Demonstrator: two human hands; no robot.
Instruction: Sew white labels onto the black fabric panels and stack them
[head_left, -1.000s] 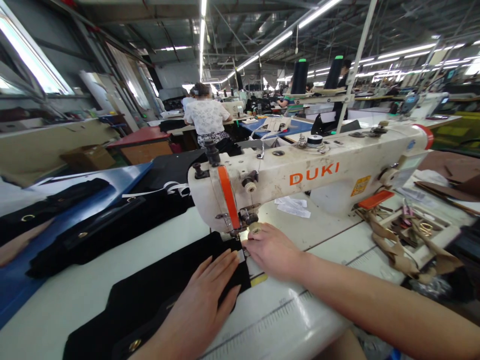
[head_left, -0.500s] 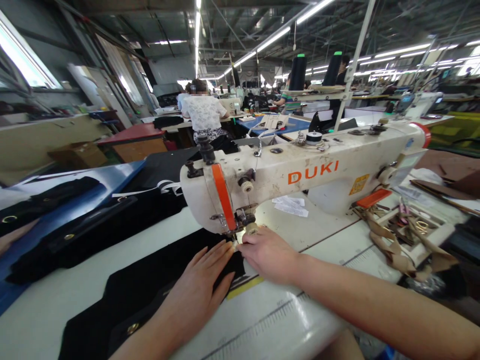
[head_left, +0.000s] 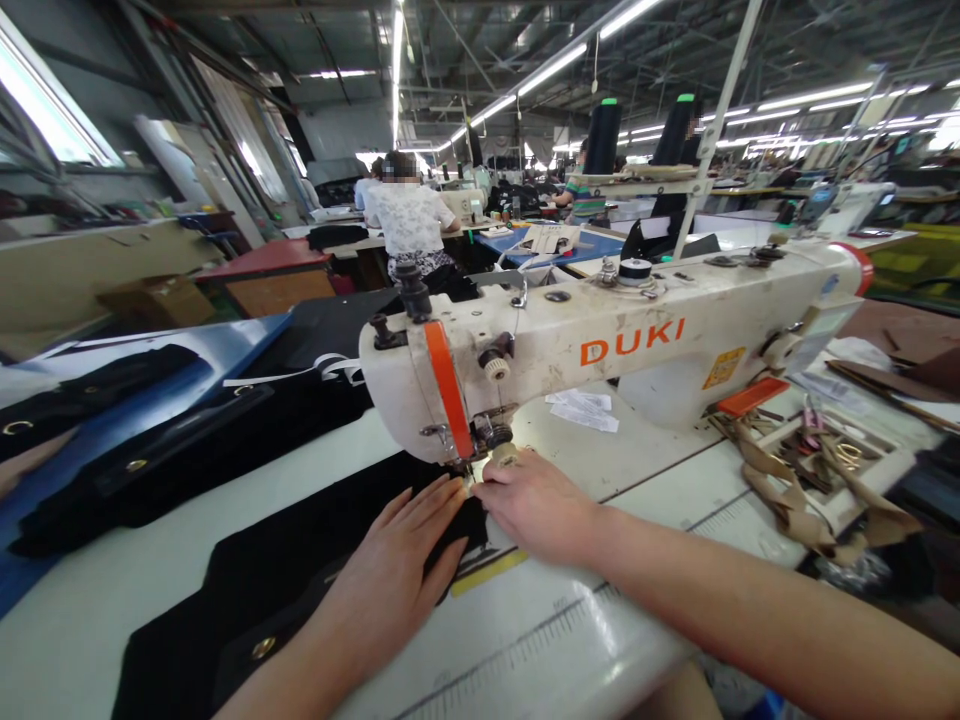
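A white DUKI sewing machine (head_left: pixel 622 350) with an orange stripe stands on the white table (head_left: pixel 112 610). A black fabric piece (head_left: pixel 262 590) with a brass eyelet lies under its needle. My left hand (head_left: pixel 397 575) presses flat on the fabric, fingers together, fingertips at the presser foot. My right hand (head_left: pixel 536 505) rests beside it on the right, fingers curled at the fabric edge right below the needle.
Black fabric pieces with eyelets (head_left: pixel 172 460) are piled on the left, partly on a blue surface (head_left: pixel 180 375). A tray with tan straps and small tools (head_left: pixel 810 470) sits at the right. White paper slips (head_left: pixel 581 410) lie behind the machine. A person (head_left: pixel 409 225) sits ahead at another station.
The black fabric has slid left and away under the needle. My left hand moved forward until its fingertips reached the presser foot; my right hand stayed by the needle.
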